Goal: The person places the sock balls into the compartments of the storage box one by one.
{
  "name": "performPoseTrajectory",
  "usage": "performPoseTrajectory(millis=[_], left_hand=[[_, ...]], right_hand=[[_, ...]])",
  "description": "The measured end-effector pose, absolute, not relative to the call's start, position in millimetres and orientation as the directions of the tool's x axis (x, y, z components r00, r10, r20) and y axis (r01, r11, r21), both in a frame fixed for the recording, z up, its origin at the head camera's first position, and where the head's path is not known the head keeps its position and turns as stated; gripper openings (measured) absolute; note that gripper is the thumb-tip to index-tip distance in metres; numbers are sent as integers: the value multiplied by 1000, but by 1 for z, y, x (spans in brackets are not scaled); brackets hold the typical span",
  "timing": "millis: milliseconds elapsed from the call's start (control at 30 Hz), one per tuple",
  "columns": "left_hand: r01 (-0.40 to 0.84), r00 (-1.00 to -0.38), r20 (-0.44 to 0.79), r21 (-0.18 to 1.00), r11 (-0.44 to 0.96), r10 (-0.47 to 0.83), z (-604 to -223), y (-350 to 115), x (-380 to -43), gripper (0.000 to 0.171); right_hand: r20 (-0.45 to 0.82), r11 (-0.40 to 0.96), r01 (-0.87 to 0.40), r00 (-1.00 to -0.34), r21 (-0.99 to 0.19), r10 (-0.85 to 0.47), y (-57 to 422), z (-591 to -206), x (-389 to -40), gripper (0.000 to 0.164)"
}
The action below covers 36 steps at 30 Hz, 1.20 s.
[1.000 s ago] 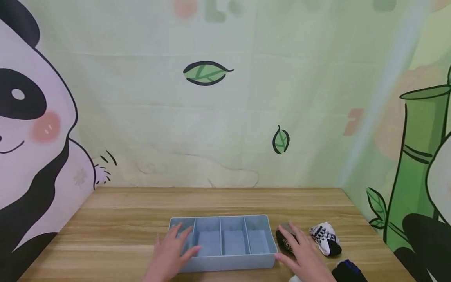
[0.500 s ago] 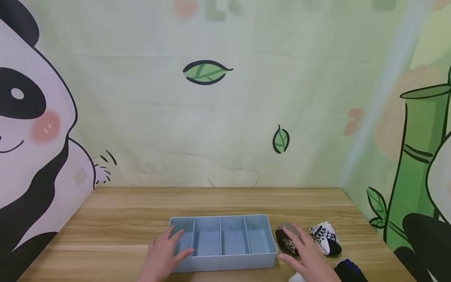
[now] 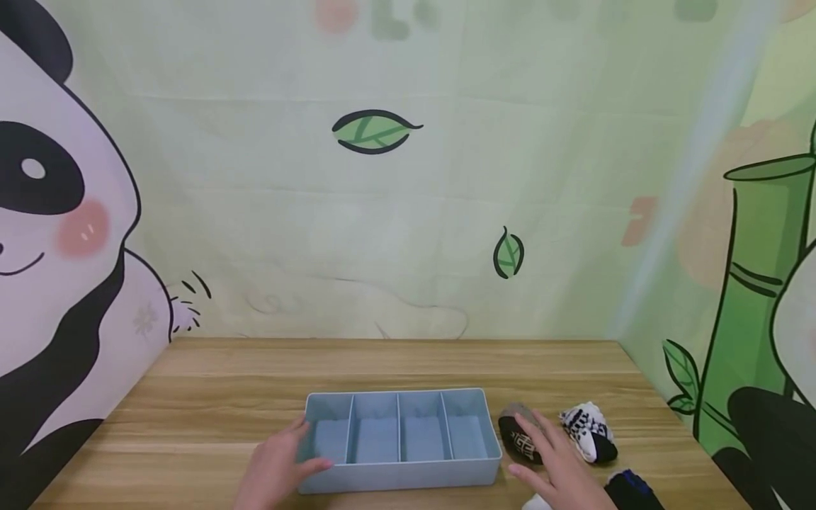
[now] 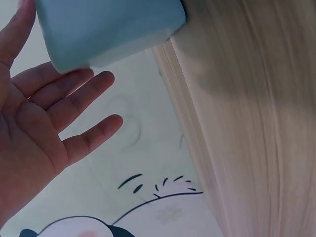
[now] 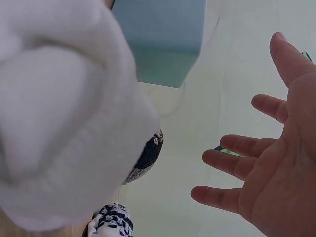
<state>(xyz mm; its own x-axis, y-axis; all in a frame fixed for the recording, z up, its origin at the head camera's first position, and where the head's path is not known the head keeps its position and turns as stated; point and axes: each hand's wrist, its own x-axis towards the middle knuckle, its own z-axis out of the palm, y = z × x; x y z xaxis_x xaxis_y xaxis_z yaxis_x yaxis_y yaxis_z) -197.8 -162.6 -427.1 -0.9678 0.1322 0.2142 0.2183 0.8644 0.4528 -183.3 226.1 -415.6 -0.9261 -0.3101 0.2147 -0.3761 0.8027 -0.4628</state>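
A light blue box (image 3: 400,476) with several compartments stands on the table. At its left end is my left hand (image 3: 270,464), fingers extended along the outer wall; in the left wrist view the fingers overlap the box corner (image 4: 113,29), and contact is hard to tell. My right hand (image 3: 561,467) hovers with spread fingers over the rolled socks, holding nothing. Partly behind its fingers lies a black and grey sock (image 3: 518,435). A black-and-white patterned sock (image 3: 588,432) sits farther right. Close to the right wrist camera is a white sock (image 5: 64,118), mostly cut off in the head view.
A black sock with a blue edge (image 3: 631,490) lies at the front right. The wooden table (image 3: 210,397) ends at a printed wall cloth (image 3: 255,177) with panda, leaf and bamboo drawings.
My left hand has drawn back leftward from over the leftmost compartment to the box's left end. The right hand has shifted slightly right, uncovering more of the black and grey sock.
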Motion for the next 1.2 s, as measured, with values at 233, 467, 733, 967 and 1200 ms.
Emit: performPoseTrajectory(millis=[233, 467, 733, 967, 1200], left_hand=[[184, -981, 147, 532, 827, 124, -427, -172, -197, 68], [139, -990, 101, 644, 752, 97, -432, -181, -200, 58], [112, -993, 102, 753, 648, 54, -438, -181, -200, 54], [58, -998, 64, 794, 605, 12, -441, -182, -199, 55], [5, -999, 24, 783, 622, -21, -439, -182, -198, 57]], right_hand=[[181, 798, -358, -934, -485, -309, 228, -417, -182, 65], [213, 785, -383, -924, -487, -319, 229, -419, -180, 61], [232, 784, -388, -921, -485, -312, 236, -426, -177, 61], [145, 774, -328, -943, -542, -298, 241, -427, -174, 63], [55, 728, -295, -941, -619, -335, 250, -432, -170, 61]])
